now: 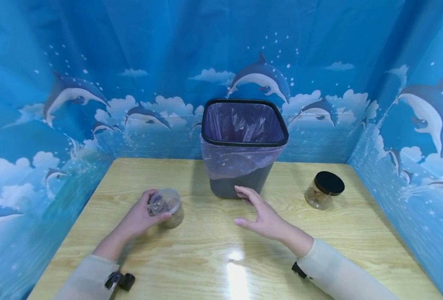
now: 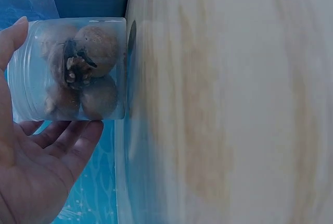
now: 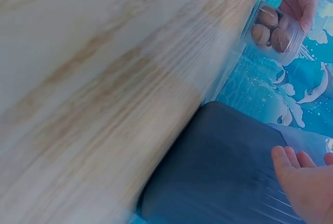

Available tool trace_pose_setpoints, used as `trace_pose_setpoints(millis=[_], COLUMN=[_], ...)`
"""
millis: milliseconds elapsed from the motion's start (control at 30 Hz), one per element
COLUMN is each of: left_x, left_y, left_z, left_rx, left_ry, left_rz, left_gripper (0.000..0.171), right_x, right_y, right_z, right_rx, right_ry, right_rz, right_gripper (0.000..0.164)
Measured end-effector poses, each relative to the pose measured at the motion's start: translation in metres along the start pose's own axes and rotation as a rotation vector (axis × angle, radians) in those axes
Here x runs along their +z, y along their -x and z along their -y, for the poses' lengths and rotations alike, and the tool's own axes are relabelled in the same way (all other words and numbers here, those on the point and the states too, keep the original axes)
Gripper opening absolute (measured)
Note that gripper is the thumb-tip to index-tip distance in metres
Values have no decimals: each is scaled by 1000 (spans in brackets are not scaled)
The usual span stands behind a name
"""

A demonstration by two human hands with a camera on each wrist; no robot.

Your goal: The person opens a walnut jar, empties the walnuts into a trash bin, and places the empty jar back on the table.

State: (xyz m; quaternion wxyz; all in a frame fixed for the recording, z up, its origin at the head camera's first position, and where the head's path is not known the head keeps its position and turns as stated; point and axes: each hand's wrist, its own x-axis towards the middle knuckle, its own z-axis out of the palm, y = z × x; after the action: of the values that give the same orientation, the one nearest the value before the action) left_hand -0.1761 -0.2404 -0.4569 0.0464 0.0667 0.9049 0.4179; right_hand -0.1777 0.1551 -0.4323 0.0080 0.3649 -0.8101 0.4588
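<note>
My left hand (image 1: 140, 216) grips a clear jar (image 1: 175, 216) at the left of the table, its thumb and fingers round the sides near the rim. The jar stands upright with no lid on it. Through its wall in the left wrist view show several walnuts (image 2: 98, 96), one of them cracked open with its kernel (image 2: 78, 70) exposed. My right hand (image 1: 266, 218) is held over the middle of the table, in front of the trash bin (image 1: 233, 185). Its fingers are loosely bent and spread from the thumb, with nothing between them.
A purple bag (image 1: 240, 160) lines the bin and folds over its black rim. Toward the right of the wooden table (image 1: 191, 258) stands a second clear jar (image 1: 316, 198) with a black lid (image 1: 329, 182) and brownish contents. Blue dolphin-print curtains (image 1: 161, 50) enclose the back and sides.
</note>
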Motion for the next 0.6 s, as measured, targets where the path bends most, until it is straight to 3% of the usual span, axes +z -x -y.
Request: trace_pose_setpoints(millis=[600], left_x=[11], left_y=[-1], left_z=[-10], left_rx=[16], left_ry=[55], left_rz=[-11], left_gripper=[100], right_x=[8], right_y=[-6], right_z=[2], right_rx=[-1], right_ry=[-79], right_rz=[27], right_gripper=[81])
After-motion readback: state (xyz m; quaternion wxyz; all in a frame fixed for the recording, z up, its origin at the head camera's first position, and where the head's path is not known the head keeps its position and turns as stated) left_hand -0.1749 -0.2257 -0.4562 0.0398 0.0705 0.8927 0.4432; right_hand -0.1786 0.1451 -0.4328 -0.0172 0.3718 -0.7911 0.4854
